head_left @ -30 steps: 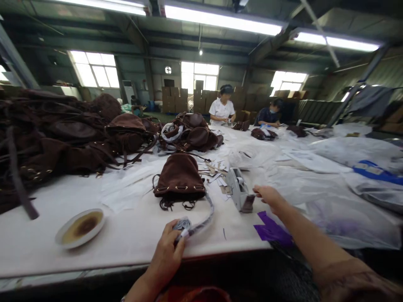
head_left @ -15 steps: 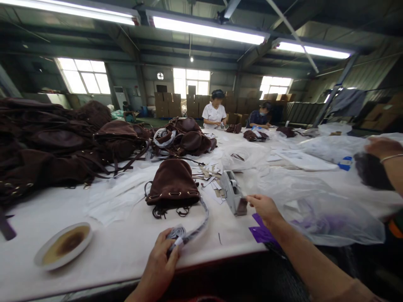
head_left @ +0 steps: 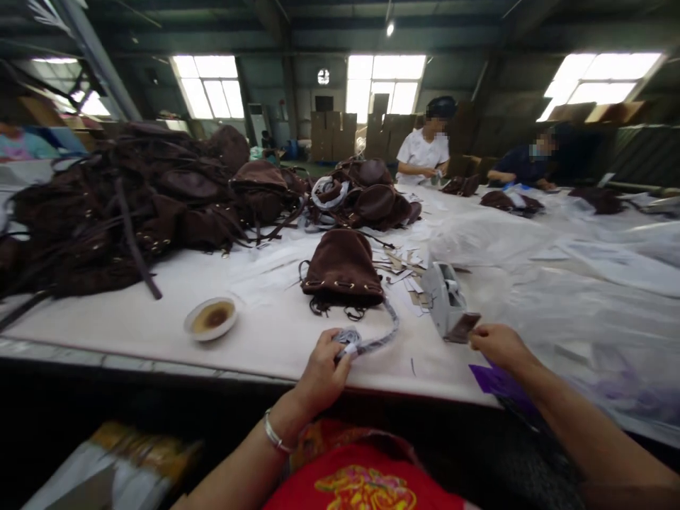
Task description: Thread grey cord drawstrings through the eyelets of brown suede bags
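Note:
My left hand (head_left: pixel 325 370) is closed around the bundled end of a bag strap (head_left: pixel 383 343) in grey-white wrapping, with a white band round the bundle. The strap curves back to a dark brown drawstring bag (head_left: pixel 344 269) with gold eyelets, lying on the table. On the right, my right hand (head_left: pixel 499 345) pinches at the front end of a grey tape dispenser (head_left: pixel 443 301). Its fingertips seem to hold the end of the tape, though the strip itself is hard to make out. A purple piece (head_left: pixel 502 386) lies under the right wrist.
A large heap of brown bags (head_left: pixel 175 191) fills the left, with a smaller pile (head_left: pixel 366 191) behind. A shallow dish (head_left: pixel 211 319) of brownish stuff stands near the front edge. Paper pieces (head_left: pixel 411 276) and clear plastic (head_left: pixel 563 304) lie about. Two co-workers (head_left: pixel 423 150) are across the table.
My view has turned left and down, so everything appears farther right or higher. Both hands keep their grip. Another person's hand at the far right has left the view.

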Action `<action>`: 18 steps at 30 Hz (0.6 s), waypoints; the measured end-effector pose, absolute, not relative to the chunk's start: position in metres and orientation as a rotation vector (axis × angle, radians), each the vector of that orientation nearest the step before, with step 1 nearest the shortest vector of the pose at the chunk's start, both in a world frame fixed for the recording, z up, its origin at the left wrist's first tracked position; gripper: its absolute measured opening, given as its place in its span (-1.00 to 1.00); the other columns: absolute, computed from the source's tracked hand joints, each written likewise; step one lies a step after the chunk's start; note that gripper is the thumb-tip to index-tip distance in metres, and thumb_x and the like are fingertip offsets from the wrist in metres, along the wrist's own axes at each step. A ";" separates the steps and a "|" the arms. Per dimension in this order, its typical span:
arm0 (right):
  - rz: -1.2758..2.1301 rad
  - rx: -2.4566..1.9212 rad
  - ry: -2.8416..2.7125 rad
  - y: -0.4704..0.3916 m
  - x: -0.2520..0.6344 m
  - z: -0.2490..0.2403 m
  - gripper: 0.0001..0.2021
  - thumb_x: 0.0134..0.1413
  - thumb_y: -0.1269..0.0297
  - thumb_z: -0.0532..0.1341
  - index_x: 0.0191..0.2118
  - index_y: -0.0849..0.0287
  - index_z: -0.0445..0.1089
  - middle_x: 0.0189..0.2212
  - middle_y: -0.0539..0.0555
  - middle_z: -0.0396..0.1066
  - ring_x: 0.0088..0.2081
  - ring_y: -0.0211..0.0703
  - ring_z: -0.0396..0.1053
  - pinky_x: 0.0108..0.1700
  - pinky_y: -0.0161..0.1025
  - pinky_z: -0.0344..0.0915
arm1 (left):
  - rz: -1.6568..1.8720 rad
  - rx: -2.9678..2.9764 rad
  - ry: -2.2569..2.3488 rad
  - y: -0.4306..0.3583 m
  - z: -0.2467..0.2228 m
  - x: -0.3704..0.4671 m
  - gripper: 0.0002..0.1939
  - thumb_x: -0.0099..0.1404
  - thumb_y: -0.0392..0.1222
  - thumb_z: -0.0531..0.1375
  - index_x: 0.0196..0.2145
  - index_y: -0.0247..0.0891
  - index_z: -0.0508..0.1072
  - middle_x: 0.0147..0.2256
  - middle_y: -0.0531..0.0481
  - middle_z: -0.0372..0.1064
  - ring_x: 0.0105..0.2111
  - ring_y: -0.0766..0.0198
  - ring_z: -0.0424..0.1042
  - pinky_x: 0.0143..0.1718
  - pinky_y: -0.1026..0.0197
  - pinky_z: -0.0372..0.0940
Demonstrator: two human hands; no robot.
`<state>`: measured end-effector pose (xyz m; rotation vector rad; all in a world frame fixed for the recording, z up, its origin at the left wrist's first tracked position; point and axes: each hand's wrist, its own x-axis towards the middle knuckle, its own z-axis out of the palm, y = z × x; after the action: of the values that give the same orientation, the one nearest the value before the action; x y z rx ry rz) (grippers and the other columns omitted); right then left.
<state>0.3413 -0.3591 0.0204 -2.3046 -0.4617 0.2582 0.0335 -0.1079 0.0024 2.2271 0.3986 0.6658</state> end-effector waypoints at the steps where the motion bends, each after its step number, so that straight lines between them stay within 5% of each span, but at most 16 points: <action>1: 0.299 -2.323 -0.495 -0.358 0.334 0.018 -0.89 -0.37 0.28 0.28 -0.74 0.13 0.42 -0.72 0.08 0.37 -0.58 -0.12 0.25 -0.49 -0.19 0.07 | 0.679 2.219 0.398 -0.108 0.002 0.033 -0.85 0.30 -0.27 0.12 -0.33 -0.30 0.49 0.01 -0.27 0.29 0.06 0.07 0.32 0.15 -0.07 0.26; 7: 0.775 -1.855 -0.700 -0.314 0.229 0.027 -0.65 -0.05 -0.02 0.26 -0.30 0.17 0.54 -0.45 0.09 0.50 -0.49 -0.18 0.28 -0.42 -0.25 0.19 | 0.764 2.273 0.323 -0.114 0.000 0.032 -0.89 0.29 -0.33 0.12 -0.27 -0.33 0.46 -0.03 -0.30 0.27 0.12 0.02 0.24 0.14 -0.08 0.28; 18: 0.884 -1.696 -0.597 -0.232 0.143 0.024 -0.62 -0.07 -0.04 0.32 -0.59 0.22 0.41 -0.67 -0.04 0.28 -0.63 -0.37 0.03 -0.58 -0.33 -0.07 | 0.795 2.497 0.223 -0.122 0.002 0.024 -0.76 0.33 -0.34 0.03 -0.06 -0.43 0.33 0.16 -0.45 0.09 0.23 -0.11 0.10 0.25 -0.22 0.14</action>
<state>0.1428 -0.2318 0.0237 -1.6961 -0.5969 0.8844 0.0240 -0.1217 0.0024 2.4975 0.2234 0.7949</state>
